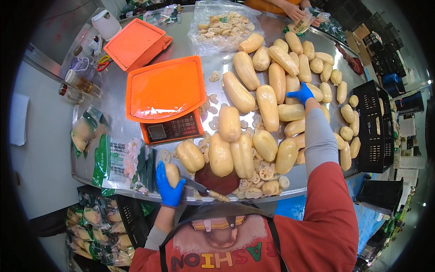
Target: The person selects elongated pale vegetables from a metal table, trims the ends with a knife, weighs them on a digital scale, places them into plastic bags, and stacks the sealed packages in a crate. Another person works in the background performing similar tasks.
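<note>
My gloved left hand (pixel 168 188) is closed around a short peeled lotus root (pixel 172 173) near the front edge, beside a knife (pixel 195 185) with a wooden handle. My gloved right hand (pixel 300 94) reaches into the pile of peeled lotus roots (pixel 267 109) on the right, thumb spread, touching the roots; some fingertips are hard to make out. Sliced lotus (pixel 265 172) lies around a dark red board (pixel 217 184). An orange scale (pixel 163 88) stands left of the pile.
The steel table (pixel 99 172) holds another orange tray (pixel 133 43), jars (pixel 76 80), green packages (pixel 115 163) and a bag of slices (pixel 222 27). A black crate (pixel 374 127) stands at right, bagged goods (pixel 95 226) below left. Another person's hands (pixel 299 13) hold a bag at the back.
</note>
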A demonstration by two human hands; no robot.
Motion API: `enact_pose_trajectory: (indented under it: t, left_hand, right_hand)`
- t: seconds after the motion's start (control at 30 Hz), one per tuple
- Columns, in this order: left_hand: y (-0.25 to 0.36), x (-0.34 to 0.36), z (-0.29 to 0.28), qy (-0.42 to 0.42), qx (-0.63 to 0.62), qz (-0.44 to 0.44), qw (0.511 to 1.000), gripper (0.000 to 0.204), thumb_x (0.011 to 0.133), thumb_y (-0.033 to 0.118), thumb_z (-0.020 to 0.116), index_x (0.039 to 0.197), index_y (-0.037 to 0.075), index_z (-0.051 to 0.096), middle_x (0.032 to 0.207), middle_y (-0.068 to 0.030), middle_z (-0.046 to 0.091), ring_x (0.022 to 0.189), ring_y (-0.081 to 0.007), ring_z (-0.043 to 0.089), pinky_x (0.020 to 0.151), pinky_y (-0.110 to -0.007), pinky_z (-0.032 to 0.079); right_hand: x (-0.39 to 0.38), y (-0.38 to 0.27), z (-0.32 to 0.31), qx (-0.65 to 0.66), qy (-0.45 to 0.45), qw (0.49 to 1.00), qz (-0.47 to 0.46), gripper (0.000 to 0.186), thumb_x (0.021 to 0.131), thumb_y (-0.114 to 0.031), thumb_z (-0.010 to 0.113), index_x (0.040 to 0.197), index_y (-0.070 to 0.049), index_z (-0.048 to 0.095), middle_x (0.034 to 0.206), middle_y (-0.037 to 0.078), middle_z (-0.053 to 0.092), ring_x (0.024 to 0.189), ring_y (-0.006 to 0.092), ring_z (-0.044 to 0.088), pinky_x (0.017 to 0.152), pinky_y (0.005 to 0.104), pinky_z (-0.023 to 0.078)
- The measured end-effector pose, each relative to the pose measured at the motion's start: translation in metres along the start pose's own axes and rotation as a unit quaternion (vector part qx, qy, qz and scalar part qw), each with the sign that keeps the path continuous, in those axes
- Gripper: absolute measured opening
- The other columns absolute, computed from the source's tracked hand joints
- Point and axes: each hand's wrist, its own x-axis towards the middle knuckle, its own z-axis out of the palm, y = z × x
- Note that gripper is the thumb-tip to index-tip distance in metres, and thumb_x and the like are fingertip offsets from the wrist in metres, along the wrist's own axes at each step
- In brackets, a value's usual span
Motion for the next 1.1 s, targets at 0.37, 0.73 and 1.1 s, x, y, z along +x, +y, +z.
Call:
enact_pose_trajectory:
  t: [0.37,0.73,1.1]
  left_hand:
    - [-0.003,-0.002,0.001,0.013,-0.016,0.01,1.0,0.091,0.063,0.015,0.073,0.139,0.0,0.026,0.141,-0.0174,0.03,0.129,-0.0324,0.031,0.107,-0.04,0.025]
    - [0.002,-0.001,-0.001,0.011,-0.031,-0.001,0.999,0.092,0.064,0.018,0.076,0.139,0.0,0.025,0.142,-0.0179,0.03,0.129,-0.0339,0.031,0.107,-0.041,0.025]
    - [-0.004,-0.002,-0.005,0.025,-0.119,-0.026,0.992,0.094,0.066,0.016,0.075,0.14,0.0,0.02,0.143,-0.0169,0.027,0.129,-0.0291,0.031,0.106,-0.038,0.026]
  right_hand:
    - [-0.017,-0.021,0.003,-0.103,-0.021,0.994,0.014,0.111,0.059,-0.056,0.075,0.138,0.003,0.023,0.133,0.025,0.04,0.122,0.0333,0.043,0.099,0.0385,0.039]
    - [0.011,0.012,0.007,0.082,-0.074,0.994,-0.013,0.084,0.07,-0.041,0.074,0.132,-0.001,0.036,0.122,0.015,0.053,0.106,0.0264,0.055,0.087,0.0369,0.047]
    - [-0.079,0.005,-0.028,0.589,-0.094,0.789,-0.147,0.038,0.089,-0.028,0.05,0.118,-0.004,0.05,0.109,0.009,0.056,0.101,0.0201,0.053,0.091,0.0324,0.04]
